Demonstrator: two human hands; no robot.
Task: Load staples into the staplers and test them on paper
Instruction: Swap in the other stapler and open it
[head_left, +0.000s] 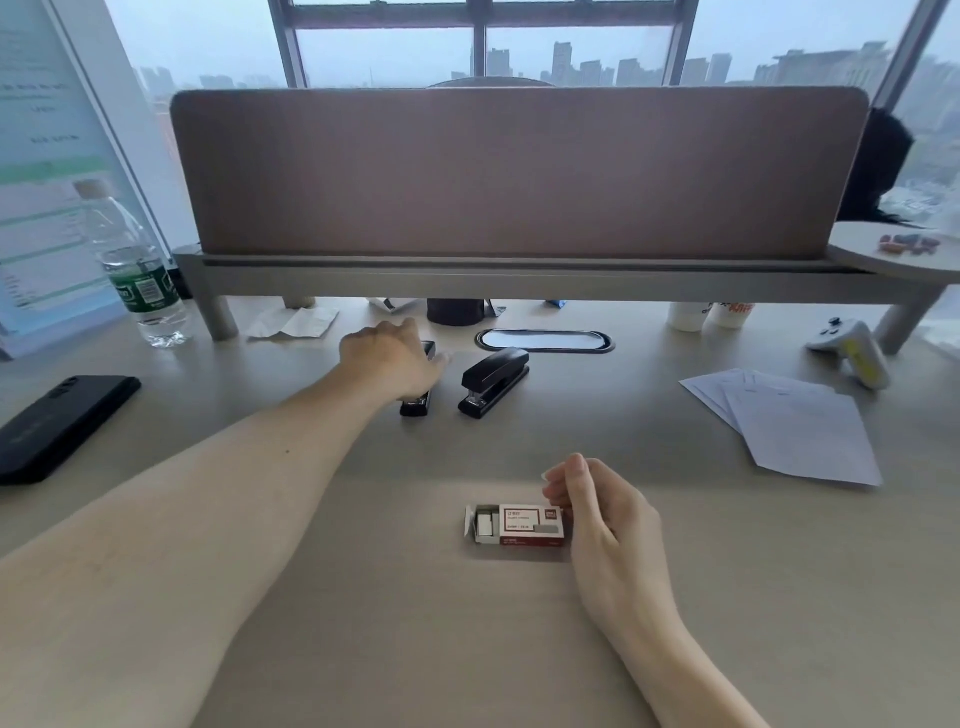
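A smooth pale desk (363, 597) fills the lower frame. Right of centre lies a fanned stack of white paper sheets (789, 421). Two black, glossy, wedge-shaped staplers (493, 382) sit at centre. The left hand (392, 358) covers the left stapler (415, 405), fingers curled on it. The right hand (597, 509), loosely curled, touches a small red-and-white cardboard staple box (514, 526), open at its left end.
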